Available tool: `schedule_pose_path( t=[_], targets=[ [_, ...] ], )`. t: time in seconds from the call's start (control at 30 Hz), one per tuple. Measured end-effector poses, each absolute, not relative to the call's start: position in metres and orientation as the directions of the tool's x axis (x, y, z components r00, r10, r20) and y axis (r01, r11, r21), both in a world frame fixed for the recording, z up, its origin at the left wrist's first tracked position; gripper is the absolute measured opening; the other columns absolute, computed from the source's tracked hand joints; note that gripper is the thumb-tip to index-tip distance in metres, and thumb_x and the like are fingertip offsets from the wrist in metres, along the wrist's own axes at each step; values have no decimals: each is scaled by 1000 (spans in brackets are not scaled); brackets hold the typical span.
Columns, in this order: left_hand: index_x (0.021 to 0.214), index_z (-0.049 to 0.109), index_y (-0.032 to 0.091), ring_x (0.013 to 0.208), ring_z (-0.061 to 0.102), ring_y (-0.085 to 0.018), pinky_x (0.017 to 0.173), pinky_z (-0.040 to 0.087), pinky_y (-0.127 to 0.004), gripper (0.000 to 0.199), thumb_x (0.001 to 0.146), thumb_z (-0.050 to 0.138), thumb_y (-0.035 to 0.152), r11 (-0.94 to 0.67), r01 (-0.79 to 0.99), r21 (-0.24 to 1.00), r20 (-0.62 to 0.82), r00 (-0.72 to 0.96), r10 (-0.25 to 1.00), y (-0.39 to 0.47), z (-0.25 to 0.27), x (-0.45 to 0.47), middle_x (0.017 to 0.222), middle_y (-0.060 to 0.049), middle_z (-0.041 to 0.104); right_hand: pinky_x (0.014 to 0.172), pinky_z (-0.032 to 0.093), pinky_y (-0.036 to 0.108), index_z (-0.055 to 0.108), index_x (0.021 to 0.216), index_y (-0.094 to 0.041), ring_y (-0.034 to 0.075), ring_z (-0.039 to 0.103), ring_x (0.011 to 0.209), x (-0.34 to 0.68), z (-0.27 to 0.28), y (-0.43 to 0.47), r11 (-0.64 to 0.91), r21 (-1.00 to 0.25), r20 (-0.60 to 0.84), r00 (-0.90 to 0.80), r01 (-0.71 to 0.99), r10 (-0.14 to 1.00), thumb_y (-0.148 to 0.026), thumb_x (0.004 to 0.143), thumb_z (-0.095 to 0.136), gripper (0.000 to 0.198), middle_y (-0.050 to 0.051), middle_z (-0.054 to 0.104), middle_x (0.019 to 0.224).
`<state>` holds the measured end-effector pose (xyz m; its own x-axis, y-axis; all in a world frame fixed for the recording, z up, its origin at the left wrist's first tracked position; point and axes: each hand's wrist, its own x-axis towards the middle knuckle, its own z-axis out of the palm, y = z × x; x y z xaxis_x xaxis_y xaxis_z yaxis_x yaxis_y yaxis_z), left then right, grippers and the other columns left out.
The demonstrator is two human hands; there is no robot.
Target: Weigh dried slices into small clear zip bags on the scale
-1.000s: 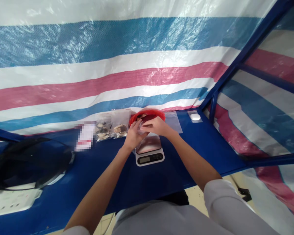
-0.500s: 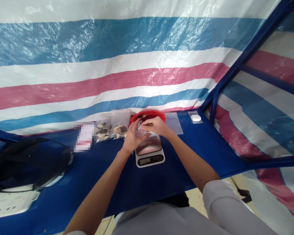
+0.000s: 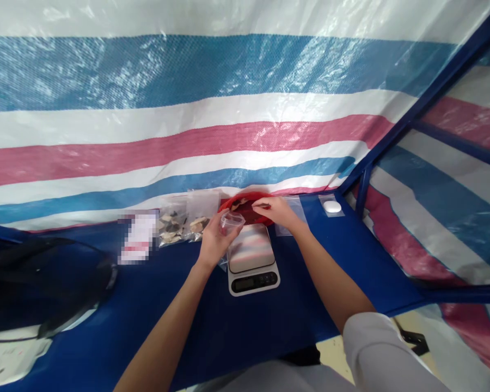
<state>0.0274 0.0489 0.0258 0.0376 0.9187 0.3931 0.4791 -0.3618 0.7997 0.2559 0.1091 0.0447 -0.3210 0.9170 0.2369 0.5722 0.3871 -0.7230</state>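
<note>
My left hand (image 3: 215, 237) is closed around a clear plastic bag (image 3: 232, 220), its mouth held apart above the scale. My right hand (image 3: 274, 211) is over the right side of a red bag (image 3: 251, 197) that has brownish pieces in it. The fingers of that hand are pinched together; whatever is between them is too small to make out. Below both hands sits a white kitchen scale (image 3: 253, 258) with a shiny plate and a dark display panel. Part of the red bag is hidden behind my hands.
To the left stand clear bags of dried pieces (image 3: 171, 226) and a blurred-out card (image 3: 139, 237). A flat clear bag (image 3: 296, 209) and a small bag with a white oval object (image 3: 331, 207) lie right. A black coil-like item (image 3: 44, 283) and a power strip (image 3: 12, 359) occupy the left.
My right hand has moved right, away from my left hand, to the red bag. The clear bag in my left hand now shows with its mouth apart. The view has shifted slightly.
</note>
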Motion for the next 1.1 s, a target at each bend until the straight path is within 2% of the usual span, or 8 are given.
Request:
schedule_pose_path(
  t=[0.07, 0.13, 0.3, 0.4, 0.47, 0.6, 0.8, 1.1],
  targets=[
    [127, 61, 19, 104, 71, -27, 84, 60, -39, 52, 83, 74, 45, -376, 467, 800, 405, 43, 913, 50, 26, 26, 115, -11, 74, 96, 53, 36, 79, 104, -24, 23, 72, 99, 256, 41, 115, 400, -588, 214, -342, 703, 915, -26, 91, 64, 20, 4, 78, 109],
    [127, 61, 20, 104, 71, -27, 85, 60, -39, 51, 83, 74, 43, -389, 456, 800, 413, 52, 909, 51, 28, 24, 114, -10, 74, 98, 52, 38, 78, 109, -25, 24, 71, 104, 253, 38, 120, 421, -501, 199, -373, 757, 906, -25, 91, 63, 23, 5, 77, 115],
    [128, 62, 23, 107, 70, -27, 90, 59, -41, 49, 84, 75, 41, -408, 484, 775, 432, 66, 899, 54, 31, 22, 118, -9, 73, 101, 51, 38, 72, 122, -29, 25, 66, 118, 238, 34, 135, 486, -417, 191, -449, 768, 873, -24, 94, 59, 32, 3, 71, 129],
    [128, 62, 24, 109, 69, -28, 97, 57, -45, 49, 84, 75, 40, -421, 501, 756, 449, 72, 891, 55, 31, 20, 118, -9, 72, 99, 52, 39, 71, 125, -28, 26, 64, 120, 230, 31, 144, 517, -355, 180, -486, 779, 856, -23, 94, 57, 34, 5, 70, 132],
    [128, 62, 24, 108, 69, -28, 95, 58, -45, 49, 84, 75, 40, -426, 500, 754, 451, 79, 889, 55, 32, 19, 118, -9, 73, 96, 53, 39, 70, 127, -26, 27, 65, 119, 225, 28, 148, 534, -317, 165, -509, 784, 845, -23, 95, 55, 35, 7, 69, 132],
    [127, 63, 24, 109, 69, -28, 86, 61, -41, 48, 83, 75, 41, -400, 490, 775, 417, 79, 905, 53, 34, 20, 121, -9, 72, 91, 54, 37, 68, 130, -25, 28, 66, 115, 219, 22, 153, 529, -282, 137, -512, 801, 848, -24, 95, 55, 37, 7, 70, 130],
    [127, 63, 24, 107, 70, -27, 82, 62, -39, 48, 84, 73, 42, -394, 482, 783, 403, 90, 911, 55, 35, 20, 121, -9, 72, 88, 53, 34, 70, 128, -24, 28, 67, 113, 216, 22, 154, 497, -230, 104, -487, 837, 867, -22, 96, 55, 36, 10, 72, 124],
    [128, 63, 20, 108, 70, -27, 90, 59, -41, 49, 85, 74, 39, -399, 452, 798, 403, 93, 910, 57, 37, 19, 119, -11, 73, 92, 51, 35, 69, 128, -24, 27, 65, 117, 218, 37, 147, 467, -187, -11, -477, 864, 879, -31, 98, 52, 36, 8, 69, 132]
  ],
)
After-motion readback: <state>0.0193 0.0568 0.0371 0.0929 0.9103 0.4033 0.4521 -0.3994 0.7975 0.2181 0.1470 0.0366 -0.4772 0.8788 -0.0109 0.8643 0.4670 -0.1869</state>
